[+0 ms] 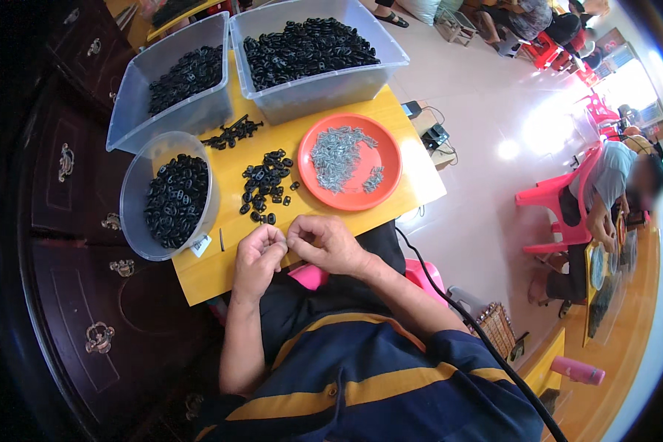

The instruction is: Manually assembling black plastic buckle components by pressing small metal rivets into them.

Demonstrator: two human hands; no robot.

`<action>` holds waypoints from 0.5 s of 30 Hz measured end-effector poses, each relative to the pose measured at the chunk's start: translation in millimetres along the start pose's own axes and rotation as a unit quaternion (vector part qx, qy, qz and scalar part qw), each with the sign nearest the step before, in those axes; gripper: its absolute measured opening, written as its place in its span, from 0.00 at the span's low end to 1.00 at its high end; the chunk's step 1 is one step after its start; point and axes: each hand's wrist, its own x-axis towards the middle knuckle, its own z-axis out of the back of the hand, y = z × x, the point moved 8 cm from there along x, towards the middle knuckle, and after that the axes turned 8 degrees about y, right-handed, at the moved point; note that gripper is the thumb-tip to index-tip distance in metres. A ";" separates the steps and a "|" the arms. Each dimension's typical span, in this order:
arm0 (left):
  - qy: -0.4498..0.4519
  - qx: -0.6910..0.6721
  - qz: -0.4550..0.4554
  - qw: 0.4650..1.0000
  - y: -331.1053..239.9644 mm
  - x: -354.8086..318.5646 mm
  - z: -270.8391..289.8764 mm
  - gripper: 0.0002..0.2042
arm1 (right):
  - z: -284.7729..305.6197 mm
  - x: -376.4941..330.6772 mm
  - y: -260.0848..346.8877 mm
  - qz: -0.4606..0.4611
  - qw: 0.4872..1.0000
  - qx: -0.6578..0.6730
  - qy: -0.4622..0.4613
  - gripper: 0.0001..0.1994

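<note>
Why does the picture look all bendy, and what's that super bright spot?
In the head view, the fisheye lens curves straight edges, like those of the dark cabinet at left; also in the head view, strong light at upper right leaves white glare on the shiny floor.

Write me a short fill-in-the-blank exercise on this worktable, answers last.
1. Of the left hand and right hand, the ____ one is nearer the plate.
2. The loose pieces just beside the plate are coloured ____.
3. The round tub stands to the ____ of the plate.
4. Beyond the round tub, the big rectangular bins number ____.

Missing words: right; black; left; two.
</note>
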 end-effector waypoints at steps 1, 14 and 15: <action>0.009 -0.017 0.007 1.000 2.2 -0.3 1.8 0.03 | -0.6 1.9 4.1 0.025 1.000 -0.020 0.001 0.04; -0.017 0.019 -0.119 0.993 -14.1 -2.9 -5.0 0.02 | -6.2 -1.5 -27.8 -0.083 0.966 0.243 0.038 0.06; -0.018 0.071 -0.126 0.989 -18.8 -4.6 -5.4 0.03 | -7.0 -0.4 -26.6 -0.083 0.965 0.245 0.041 0.06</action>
